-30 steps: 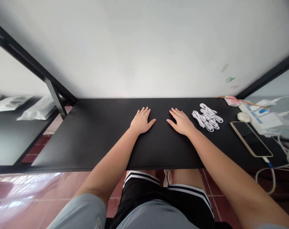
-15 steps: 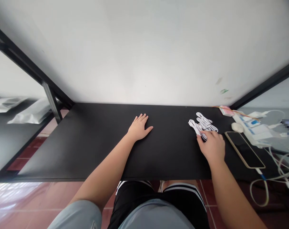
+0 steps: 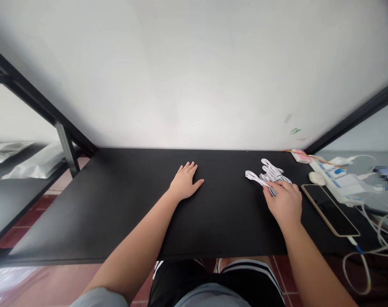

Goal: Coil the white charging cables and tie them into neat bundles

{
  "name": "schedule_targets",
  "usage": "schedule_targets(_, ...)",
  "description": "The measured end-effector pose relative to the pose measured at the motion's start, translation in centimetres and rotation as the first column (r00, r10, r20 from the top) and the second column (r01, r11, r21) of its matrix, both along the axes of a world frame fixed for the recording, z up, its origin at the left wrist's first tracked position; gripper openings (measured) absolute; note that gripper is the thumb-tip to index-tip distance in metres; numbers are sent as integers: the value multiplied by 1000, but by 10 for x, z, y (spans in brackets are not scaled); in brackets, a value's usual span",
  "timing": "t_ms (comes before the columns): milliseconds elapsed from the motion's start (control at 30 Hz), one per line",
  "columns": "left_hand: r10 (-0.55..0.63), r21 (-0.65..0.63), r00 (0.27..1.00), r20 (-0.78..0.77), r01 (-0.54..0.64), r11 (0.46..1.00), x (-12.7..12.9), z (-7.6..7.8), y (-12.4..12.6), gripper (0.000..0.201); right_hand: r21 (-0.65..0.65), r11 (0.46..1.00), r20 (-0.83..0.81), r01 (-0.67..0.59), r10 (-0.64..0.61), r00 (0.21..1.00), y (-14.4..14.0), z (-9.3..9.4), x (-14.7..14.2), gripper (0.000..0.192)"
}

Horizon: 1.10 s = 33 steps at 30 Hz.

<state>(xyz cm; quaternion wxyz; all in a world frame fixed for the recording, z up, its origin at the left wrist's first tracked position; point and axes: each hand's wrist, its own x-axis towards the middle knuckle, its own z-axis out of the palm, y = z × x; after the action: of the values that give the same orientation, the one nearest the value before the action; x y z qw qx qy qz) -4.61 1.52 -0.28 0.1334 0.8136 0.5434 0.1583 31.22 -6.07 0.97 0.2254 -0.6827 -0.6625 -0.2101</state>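
Note:
My left hand [image 3: 183,183] lies flat, fingers spread, on the black table [image 3: 117,204] near its middle and holds nothing. My right hand [image 3: 285,202] is at the near edge of a small pile of coiled white cables [image 3: 268,172] to the right. Its fingers curl down over one of the cable bundles, and the fingertips hide part of it. The other bundles lie loose just beyond the hand.
A phone [image 3: 330,209] lies screen up right of my right hand, plugged into a white cable. Behind it are a white power strip [image 3: 341,181], a small white oval object [image 3: 317,178] and a pink item [image 3: 299,156]. Clear plastic bags [image 3: 37,164] lie on the left-hand shelf.
My right hand left its flat spot at the table's middle, moved right to the cable pile and closed its fingers on a bundle. The left hand stayed put. The view tilted slightly.

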Motion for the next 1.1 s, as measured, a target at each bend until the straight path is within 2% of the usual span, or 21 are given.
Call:
schedule_targets(167, 2, 6, 1000, 25, -2, 1000, -1, 1, -1, 68, 63, 982, -176, -179, 187, 966, 18, 21, -36, 25)
schedule_targets(267, 19, 26, 998, 67, -21, 999, 0, 0, -2, 63, 55, 952, -413, -300, 295, 861, 37, 28, -64, 28)
schedule_targets(367, 70, 75, 983, 170, -84, 994, 4, 1, -4, 53, 40, 915, -666, -401, 324, 672, 59, 25, -93, 27)
schedule_targets(467, 148, 75, 922, 357, -186, 980, 13, 4, -4, 46, 21, 847, -879, -531, 268, 394, 82, 15, -117, 32)
schedule_targets(567, 203, -33, 790, 579, -226, 974, 23, 4, 1, 46, 62, 773, -969, -631, 197, 146, 99, 4, -133, 38)
schedule_targets(667, 287, -177, 657, 697, -230, 957, 29, 3, 14, 49, 104, 750, -989, -653, 147, 12, 106, -5, -139, 42)
schedule_targets(800, 316, -268, 565, 762, -170, 948, 37, 3, 33, 56, 133, 744, -991, -655, 118, -67, 106, -8, -135, 42)
schedule_targets(900, 281, -294, 593, 754, -77, 953, 45, 6, 41, 52, 161, 734, -987, -659, 133, -92, 106, -7, -131, 38)
schedule_targets(1000, 207, -268, 629, 749, 2, 963, 49, 9, 43, 43, 154, 717, -983, -680, 181, -32, 109, -9, -127, 36)
schedule_targets(1100, 182, -250, 643, 744, 16, 968, 46, 11, 42, 40, 109, 680, -971, -725, 228, 67, 110, -12, -125, 36)
